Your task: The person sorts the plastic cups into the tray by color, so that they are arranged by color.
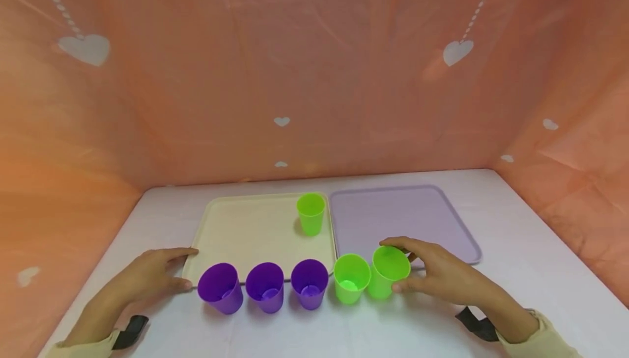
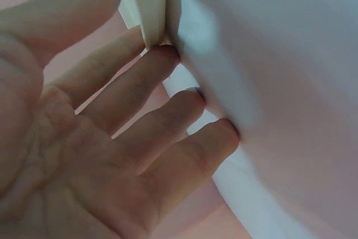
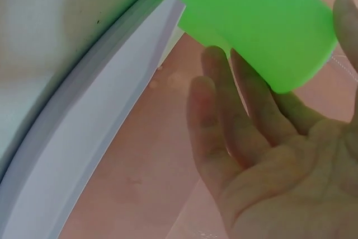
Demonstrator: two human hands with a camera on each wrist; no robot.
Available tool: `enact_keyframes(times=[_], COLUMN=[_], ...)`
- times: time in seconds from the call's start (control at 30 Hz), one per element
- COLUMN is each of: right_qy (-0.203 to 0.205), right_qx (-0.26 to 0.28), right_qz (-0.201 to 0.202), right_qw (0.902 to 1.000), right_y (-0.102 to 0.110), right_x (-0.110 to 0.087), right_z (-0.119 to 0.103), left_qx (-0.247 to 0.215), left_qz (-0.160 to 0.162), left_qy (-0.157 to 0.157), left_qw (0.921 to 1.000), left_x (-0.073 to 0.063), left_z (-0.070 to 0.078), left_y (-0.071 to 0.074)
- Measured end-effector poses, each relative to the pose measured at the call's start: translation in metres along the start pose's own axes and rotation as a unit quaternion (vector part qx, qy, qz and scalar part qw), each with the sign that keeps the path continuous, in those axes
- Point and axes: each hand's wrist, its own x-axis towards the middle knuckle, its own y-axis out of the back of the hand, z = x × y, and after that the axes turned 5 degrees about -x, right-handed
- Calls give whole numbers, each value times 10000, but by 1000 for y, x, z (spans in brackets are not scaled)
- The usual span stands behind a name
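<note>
My right hand (image 1: 434, 270) holds the rightmost green cup (image 1: 385, 281), thumb at its near side and index finger at the far rim. In the right wrist view, the other fingers (image 3: 251, 116) lie along that cup's wall. A second green cup (image 1: 350, 284) stands right beside it. Three purple cups (image 1: 269, 292) continue this row to the left, mouths up. Near the leftmost purple cup, my left hand (image 1: 149, 273) rests at the cream tray's left edge with its fingers extended, and it holds nothing. Its fingertips (image 2: 226, 130) touch the white tabletop in the left wrist view.
Behind the row lies the cream tray (image 1: 255, 232), with another green cup (image 1: 311, 216) upright near its right edge. A lilac tray (image 1: 393, 210) adjoins it on the right. Orange cloth (image 1: 314, 101) with white hearts encloses the white table (image 1: 167, 205) at the back and sides.
</note>
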Motion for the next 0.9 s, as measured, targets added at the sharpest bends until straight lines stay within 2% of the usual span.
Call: enact_keyframes(times=[0.13,0.3,0.5,0.9], right_qy=[-221,-300,-121,-44], right_qx=[-36,-88,-25,43], right_qz=[209,324,204,-69], right_qw=[9995,9990,9997,10000], right_y=[2,6,11,16], right_x=[2,8,25,63], right_z=[-2,-6,-8,-16], left_qx=[3,-73,64,2], left_qz=[-68,-159,-62,-177], left_qy=[135,77,-34,141], left_qw=[9999,9998,10000,9997], left_x=[-1,-2,-2,0], left_z=[-4,-5,-4,-5], left_y=[0,-2,0,-1])
